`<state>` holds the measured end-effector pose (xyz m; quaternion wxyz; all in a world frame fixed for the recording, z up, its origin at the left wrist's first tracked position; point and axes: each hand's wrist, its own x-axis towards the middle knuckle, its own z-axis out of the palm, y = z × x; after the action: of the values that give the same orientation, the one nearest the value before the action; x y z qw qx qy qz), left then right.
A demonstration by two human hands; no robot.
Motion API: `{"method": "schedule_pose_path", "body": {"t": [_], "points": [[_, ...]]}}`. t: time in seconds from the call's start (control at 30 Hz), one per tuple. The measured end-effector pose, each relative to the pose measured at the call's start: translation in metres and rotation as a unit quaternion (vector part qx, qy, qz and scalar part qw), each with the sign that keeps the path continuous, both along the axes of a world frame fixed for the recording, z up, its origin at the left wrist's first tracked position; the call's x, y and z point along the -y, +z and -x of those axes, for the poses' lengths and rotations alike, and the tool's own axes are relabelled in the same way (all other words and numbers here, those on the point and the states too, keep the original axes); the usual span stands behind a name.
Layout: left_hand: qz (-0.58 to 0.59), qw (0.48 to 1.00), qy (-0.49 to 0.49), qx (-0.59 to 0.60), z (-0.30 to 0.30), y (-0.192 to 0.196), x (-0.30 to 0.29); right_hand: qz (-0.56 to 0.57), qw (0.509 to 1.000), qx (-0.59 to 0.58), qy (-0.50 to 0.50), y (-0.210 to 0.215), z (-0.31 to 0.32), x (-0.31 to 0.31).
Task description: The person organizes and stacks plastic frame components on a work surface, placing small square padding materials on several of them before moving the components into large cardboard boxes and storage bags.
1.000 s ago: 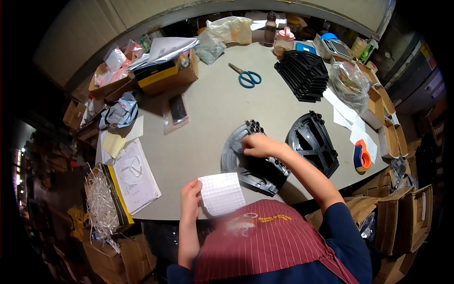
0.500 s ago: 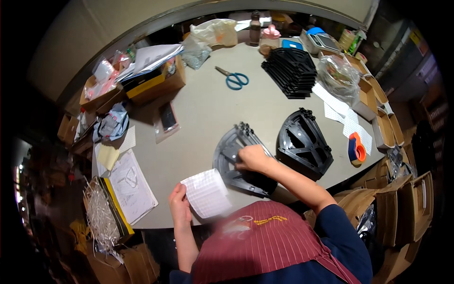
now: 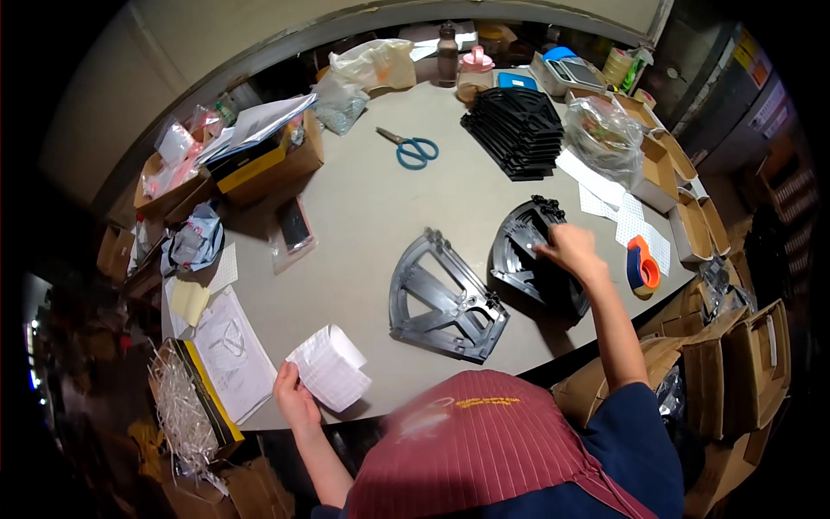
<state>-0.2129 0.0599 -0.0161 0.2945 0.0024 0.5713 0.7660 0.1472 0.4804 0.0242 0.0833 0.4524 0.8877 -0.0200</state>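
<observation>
A: Left hand status?

B: My left hand (image 3: 296, 400) is clamped on the white gridded sheet (image 3: 328, 370), fingers and thumb pinching its left end. Forearm slants up and leftward from the lower edge of view. Sheet is over the near side of the desk (image 3: 346, 251), its far right end curling over.

A: Right?

B: My right hand (image 3: 573, 249) is over the right-hand black fan-shaped stack (image 3: 517, 253), back of the hand up, fingers bent and pointing left and down. Bare forearm runs up from the navy sleeve (image 3: 640, 432), tilted a bit left. Can't tell whether the fingertips are together, apart or gripping a part; the hand hides them.

A: Where are the other black parts?

B: Front fan-shaped piece (image 3: 450, 304) lies flat between my hands, just left of the right-hand stack, neither hand on it. Bigger black pile (image 3: 517, 134) is at the back, beyond my right hand.

A: Anything else near?

B: Blue-and-orange tape dispenser (image 3: 635, 270), right of my right forearm. Scissors (image 3: 403, 141) lie farther back, left of the pile.
</observation>
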Motion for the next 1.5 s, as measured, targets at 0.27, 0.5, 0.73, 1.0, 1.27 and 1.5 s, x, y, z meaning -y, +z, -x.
{"method": "schedule_pose_path", "body": {"t": [0.27, 0.5, 0.73, 1.0, 1.27, 1.5], "points": [[-0.024, 0.999, -0.042, -0.001, -0.016, 0.017, -0.036, 0.218, 0.879, -0.296, 0.302, -0.037, 0.116, 0.076], [-0.029, 0.999, -0.035, -0.025, -0.021, 0.031, -0.031, -0.005, 0.919, -0.219, 0.329, -0.091, 0.179, 0.088], [-0.011, 1.0, -0.006, 0.023, -0.018, 0.011, 0.013, 0.085, 0.963, -0.125, 0.221, -0.066, 0.152, 0.095], [-0.05, 0.998, 0.03, -0.032, 0.007, 0.006, -0.003, 0.079, 0.902, -0.321, 0.276, 0.007, 0.124, 0.114], [0.0, 0.975, 0.015, -0.221, -0.01, 0.022, -0.018, 0.045, 0.978, -0.183, 0.091, -0.014, 0.009, 0.015], [0.06, 0.921, -0.045, -0.383, -0.056, 0.028, -0.05, 0.098, 0.868, -0.473, 0.116, 0.026, 0.035, 0.094]]}}
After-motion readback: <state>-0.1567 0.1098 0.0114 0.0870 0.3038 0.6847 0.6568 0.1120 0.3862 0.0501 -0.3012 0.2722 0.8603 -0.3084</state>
